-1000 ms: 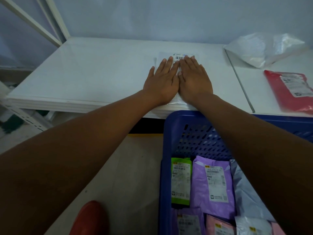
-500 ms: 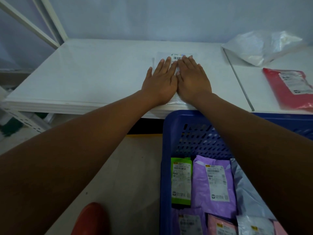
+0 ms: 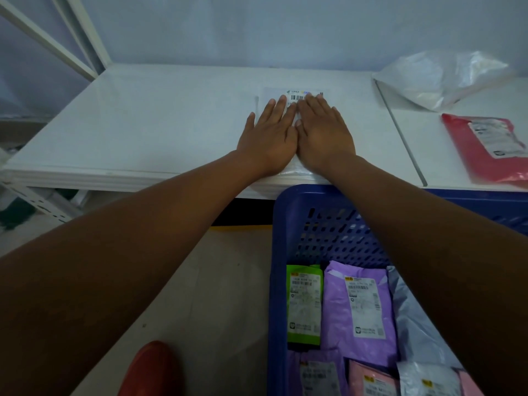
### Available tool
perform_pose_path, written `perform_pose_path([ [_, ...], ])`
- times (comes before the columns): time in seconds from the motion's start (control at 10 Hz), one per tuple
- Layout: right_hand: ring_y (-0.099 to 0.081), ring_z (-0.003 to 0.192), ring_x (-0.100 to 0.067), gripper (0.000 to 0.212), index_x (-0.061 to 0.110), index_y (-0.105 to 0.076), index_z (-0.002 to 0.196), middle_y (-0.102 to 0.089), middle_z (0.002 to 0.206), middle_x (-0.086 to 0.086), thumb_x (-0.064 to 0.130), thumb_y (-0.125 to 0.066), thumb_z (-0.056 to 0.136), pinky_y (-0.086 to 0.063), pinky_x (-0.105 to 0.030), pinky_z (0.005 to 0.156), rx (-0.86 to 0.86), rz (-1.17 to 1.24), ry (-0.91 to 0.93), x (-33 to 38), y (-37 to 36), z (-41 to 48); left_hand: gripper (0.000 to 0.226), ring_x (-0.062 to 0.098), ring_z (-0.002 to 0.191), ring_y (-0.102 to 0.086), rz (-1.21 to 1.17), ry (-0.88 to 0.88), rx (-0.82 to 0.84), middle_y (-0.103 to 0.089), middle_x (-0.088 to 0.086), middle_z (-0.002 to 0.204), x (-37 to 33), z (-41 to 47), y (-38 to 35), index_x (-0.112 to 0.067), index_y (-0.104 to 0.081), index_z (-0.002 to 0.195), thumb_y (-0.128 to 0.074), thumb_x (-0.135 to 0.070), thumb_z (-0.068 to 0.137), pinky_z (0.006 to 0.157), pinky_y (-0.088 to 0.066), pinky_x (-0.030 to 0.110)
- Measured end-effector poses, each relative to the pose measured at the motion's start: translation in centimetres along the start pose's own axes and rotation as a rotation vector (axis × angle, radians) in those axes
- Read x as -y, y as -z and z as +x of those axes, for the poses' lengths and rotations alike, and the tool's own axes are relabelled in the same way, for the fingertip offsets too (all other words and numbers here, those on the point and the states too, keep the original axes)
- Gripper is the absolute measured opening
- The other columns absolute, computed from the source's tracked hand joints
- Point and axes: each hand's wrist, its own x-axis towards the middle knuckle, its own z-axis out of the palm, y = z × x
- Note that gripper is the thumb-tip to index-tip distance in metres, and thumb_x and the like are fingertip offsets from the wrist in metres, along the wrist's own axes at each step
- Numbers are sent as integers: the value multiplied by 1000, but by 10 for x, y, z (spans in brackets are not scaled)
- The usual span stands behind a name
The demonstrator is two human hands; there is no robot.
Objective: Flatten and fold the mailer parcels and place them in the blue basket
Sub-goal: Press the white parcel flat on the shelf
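Observation:
A white mailer parcel (image 3: 300,94) with a barcode label lies flat on the white table (image 3: 143,127), near its front edge. My left hand (image 3: 268,138) and my right hand (image 3: 323,135) press down on it side by side, palms flat and fingers straight, covering most of it. The blue basket (image 3: 281,252) stands below the table edge, under my right forearm. It holds several folded mailers, among them a green one (image 3: 304,304) and a purple one (image 3: 360,312).
A crumpled white plastic mailer (image 3: 440,78) and a red mailer (image 3: 491,147) lie on the adjoining table at the right. A white shelf frame (image 3: 48,44) rises at the left. Something red (image 3: 151,370) sits on the floor below my left arm.
Both hands stay pressed flat on the white mailer; they have hardly shifted. The view has drifted slightly.

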Motion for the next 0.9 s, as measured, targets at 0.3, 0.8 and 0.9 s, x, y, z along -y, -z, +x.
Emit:
perform_pose_path([
  [0.3, -4, 153, -19, 55, 11, -18, 158, -11, 166, -5, 30, -24, 106, -5, -37, 125, 6, 0, 6, -1, -1, 0, 55, 12, 152, 11, 16, 4, 11, 10, -3, 166, 1, 2, -2, -25, 2, 158, -10, -38, 107, 123, 5, 44],
  [0.8, -6, 153, -20, 54, 11, -22, 157, -14, 165, -6, 29, -25, 106, -6, -38, 125, 1, 25, 12, -3, -4, 1, 55, 12, 152, 12, -3, 17, 33, 10, -3, 166, -2, 0, 1, -24, 1, 159, -10, -37, 107, 123, 5, 46],
  [0.9, -6, 153, -20, 54, 11, -22, 157, -14, 165, -6, 29, -25, 106, -6, -38, 125, 0, 26, 13, -3, -3, 1, 55, 11, 152, 13, 1, 23, 43, 11, -4, 166, -2, -1, 2, -25, 1, 159, -10, -36, 107, 123, 6, 47],
])
